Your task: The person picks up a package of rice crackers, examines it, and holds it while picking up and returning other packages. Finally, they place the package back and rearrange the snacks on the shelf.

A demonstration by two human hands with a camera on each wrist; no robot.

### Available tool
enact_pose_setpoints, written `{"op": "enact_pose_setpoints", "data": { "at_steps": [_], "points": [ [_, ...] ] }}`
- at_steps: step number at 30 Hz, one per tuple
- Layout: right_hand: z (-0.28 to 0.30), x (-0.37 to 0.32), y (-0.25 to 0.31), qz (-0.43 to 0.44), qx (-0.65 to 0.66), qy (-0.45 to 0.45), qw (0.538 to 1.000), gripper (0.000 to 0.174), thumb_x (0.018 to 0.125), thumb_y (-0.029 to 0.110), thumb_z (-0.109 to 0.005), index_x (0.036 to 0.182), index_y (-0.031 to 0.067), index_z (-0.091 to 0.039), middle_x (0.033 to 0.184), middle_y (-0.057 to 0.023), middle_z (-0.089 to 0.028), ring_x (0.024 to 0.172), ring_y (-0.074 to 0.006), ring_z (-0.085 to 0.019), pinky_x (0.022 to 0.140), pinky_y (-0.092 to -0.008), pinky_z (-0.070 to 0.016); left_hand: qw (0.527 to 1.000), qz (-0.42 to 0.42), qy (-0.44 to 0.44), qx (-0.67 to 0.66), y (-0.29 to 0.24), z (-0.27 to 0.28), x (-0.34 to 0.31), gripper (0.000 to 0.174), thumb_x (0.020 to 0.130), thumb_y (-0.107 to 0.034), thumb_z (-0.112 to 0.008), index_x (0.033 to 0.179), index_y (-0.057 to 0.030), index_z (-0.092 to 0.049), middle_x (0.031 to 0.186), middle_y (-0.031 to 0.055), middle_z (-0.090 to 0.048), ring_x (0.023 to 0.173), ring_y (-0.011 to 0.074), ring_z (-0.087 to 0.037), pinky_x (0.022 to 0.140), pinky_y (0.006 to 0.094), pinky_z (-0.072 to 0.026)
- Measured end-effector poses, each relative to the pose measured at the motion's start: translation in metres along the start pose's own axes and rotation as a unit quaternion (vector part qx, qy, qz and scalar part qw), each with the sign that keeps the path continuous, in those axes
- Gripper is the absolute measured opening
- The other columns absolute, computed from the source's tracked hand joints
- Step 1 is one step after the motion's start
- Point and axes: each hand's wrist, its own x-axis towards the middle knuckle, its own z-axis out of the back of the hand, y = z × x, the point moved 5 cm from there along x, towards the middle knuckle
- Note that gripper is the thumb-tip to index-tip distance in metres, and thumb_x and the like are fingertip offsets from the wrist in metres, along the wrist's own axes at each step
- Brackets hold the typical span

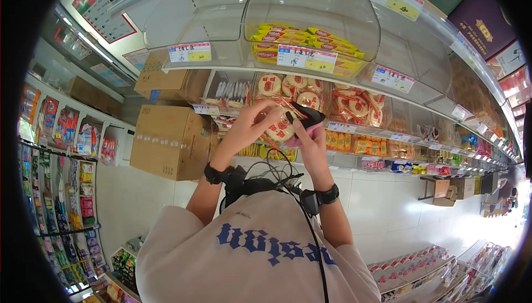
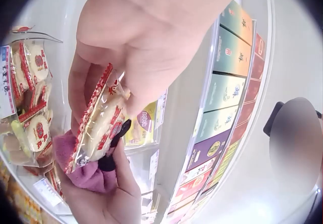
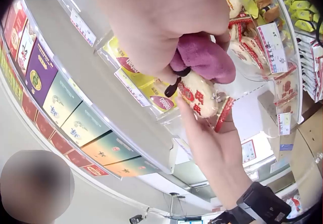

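My left hand (image 1: 252, 128) grips a rice cracker packet (image 2: 98, 133) in front of the shelf, its clear wrapper printed in red with a red edge strip. Pale round crackers show through the film. In my right hand (image 1: 313, 147) is a bunched purple cloth (image 3: 207, 57) with a black part (image 1: 308, 116). The cloth lies against the packet, as the left wrist view shows. Both hands are close together at chest height. More rice cracker packets (image 1: 296, 88) sit in the shelf bin right behind them.
Yellow wafer packs (image 1: 310, 40) lie in a clear bin on the shelf above, with price tags (image 1: 306, 58) along its edge. Cardboard boxes (image 1: 166, 141) are stacked to the left. Black cables (image 1: 271, 164) run over the chest. Gift boxes (image 3: 70, 115) line the top shelf.
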Motion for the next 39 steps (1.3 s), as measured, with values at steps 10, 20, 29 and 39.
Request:
{"op": "enact_pose_setpoints", "data": {
  "at_steps": [10, 20, 29, 39],
  "points": [
    [0.028, 0.005, 0.006, 0.075, 0.041, -0.125, 0.988, 0.020, 0.101, 0.026, -0.067, 0.107, 0.0071, -0.064, 0.092, 0.0024, -0.067, 0.075, -0.0038, -0.056, 0.069, -0.0215, -0.0465, 0.993, -0.038, -0.045, -0.102, -0.009, -0.005, -0.003, 0.052, 0.088, -0.008, -0.078, 0.132, -0.0006, -0.051, 0.119, 0.0118, -0.067, 0.098, 0.0106, -0.067, 0.074, 0.0240, -0.0556],
    [0.007, 0.002, 0.008, 0.004, 0.205, 0.087, 0.975, 0.052, 0.108, 0.039, -0.038, 0.147, 0.0038, -0.044, 0.146, -0.0076, -0.052, 0.137, -0.0221, -0.046, 0.118, -0.0424, -0.0320, 0.983, -0.115, -0.096, -0.107, -0.025, -0.003, 0.007, 0.045, 0.095, -0.007, -0.070, 0.136, -0.0025, -0.052, 0.110, 0.0112, -0.071, 0.097, 0.0118, -0.068, 0.081, 0.0242, -0.0551],
    [-0.003, -0.005, 0.006, -0.002, 0.268, 0.153, 0.951, 0.062, 0.102, 0.043, -0.040, 0.149, 0.0029, -0.041, 0.152, -0.0074, -0.046, 0.142, -0.0228, -0.040, 0.120, -0.0416, -0.0264, 0.983, -0.016, -0.141, -0.113, -0.010, 0.009, 0.008, 0.051, 0.096, -0.011, -0.071, 0.140, -0.0029, -0.047, 0.111, 0.0140, -0.072, 0.096, 0.0108, -0.068, 0.077, 0.0231, -0.0557],
    [-0.014, -0.009, 0.017, 0.018, -0.074, 0.095, 0.993, 0.020, 0.104, 0.022, -0.061, 0.106, 0.0017, -0.064, 0.083, -0.0037, -0.068, 0.073, -0.0102, -0.066, 0.069, -0.0263, -0.0553, 0.986, -0.155, -0.057, -0.003, -0.027, 0.005, 0.006, 0.062, 0.090, -0.002, -0.074, 0.146, -0.0019, -0.046, 0.135, 0.0161, -0.062, 0.111, 0.0141, -0.065, 0.090, 0.0264, -0.0552]
  ]
}}
